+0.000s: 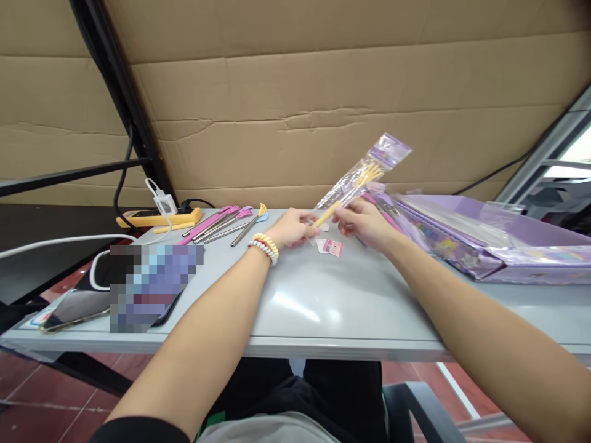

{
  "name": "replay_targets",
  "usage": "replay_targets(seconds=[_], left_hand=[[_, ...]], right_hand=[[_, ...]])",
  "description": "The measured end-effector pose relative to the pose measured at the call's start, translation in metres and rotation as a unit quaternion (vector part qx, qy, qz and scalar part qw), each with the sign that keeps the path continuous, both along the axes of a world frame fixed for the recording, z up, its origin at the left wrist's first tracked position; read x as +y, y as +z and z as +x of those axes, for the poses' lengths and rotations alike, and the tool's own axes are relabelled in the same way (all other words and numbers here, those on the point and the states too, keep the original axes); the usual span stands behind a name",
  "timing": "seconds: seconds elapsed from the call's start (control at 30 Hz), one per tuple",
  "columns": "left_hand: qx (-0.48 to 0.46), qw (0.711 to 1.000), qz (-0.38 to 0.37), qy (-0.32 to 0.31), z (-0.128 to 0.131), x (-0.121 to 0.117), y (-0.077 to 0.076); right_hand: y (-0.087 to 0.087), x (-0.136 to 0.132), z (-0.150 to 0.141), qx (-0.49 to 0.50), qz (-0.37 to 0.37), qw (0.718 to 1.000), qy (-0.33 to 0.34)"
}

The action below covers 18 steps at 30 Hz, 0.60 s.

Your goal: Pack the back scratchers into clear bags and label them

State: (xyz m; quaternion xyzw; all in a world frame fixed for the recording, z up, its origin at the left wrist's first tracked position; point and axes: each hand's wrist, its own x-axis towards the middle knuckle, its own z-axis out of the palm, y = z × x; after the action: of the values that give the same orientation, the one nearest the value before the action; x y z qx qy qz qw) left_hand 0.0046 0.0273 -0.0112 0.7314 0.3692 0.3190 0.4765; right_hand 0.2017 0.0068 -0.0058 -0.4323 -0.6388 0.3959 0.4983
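Observation:
Both hands hold a yellow back scratcher (327, 213) that lies along a clear plastic bag (344, 186) with a purple header, tilted up to the right. My left hand (295, 227), with braided bands on its wrist, is closed around the lower end of the handle and bag. With fingers pinched, my right hand (362, 223) grips it farther up, near the metal rod. Whether the scratcher is fully inside the bag I cannot tell. Small printed cards (331, 247) lie on the table below the hands. Several loose back scratchers (221, 224), pink, purple, blue and yellow, lie left of my left hand.
A purple display box (489, 258) stands on the right of the grey table (295, 301), with bagged scratchers (399, 221) beside it. At left are a yellow power strip (159, 216), a white charger (165, 201) with cable, and phones (80, 301). A cardboard wall (295, 92) rises behind.

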Motion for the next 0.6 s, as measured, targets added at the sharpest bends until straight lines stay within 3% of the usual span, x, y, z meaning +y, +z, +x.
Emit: replay_targets(seconds=[0.1, 0.23, 0.43, 0.6], left_hand=[[-0.019, 0.999, -0.049, -0.008, -0.017, 0.006, 0.001], [-0.050, 0.992, -0.097, -0.060, -0.029, 0.014, -0.005], [-0.067, 0.988, -0.112, -0.083, -0.030, 0.023, -0.013], [-0.171, 0.980, -0.102, 0.022, -0.029, 0.030, -0.013]], right_hand=[[0.007, 0.004, 0.011, 0.101, 0.023, 0.992, -0.072], [0.011, 0.012, 0.030, 0.141, 0.058, 0.977, -0.151], [0.006, 0.021, 0.038, 0.157, 0.087, 0.967, -0.183], [0.010, 0.019, 0.034, 0.204, 0.097, 0.951, -0.213]])
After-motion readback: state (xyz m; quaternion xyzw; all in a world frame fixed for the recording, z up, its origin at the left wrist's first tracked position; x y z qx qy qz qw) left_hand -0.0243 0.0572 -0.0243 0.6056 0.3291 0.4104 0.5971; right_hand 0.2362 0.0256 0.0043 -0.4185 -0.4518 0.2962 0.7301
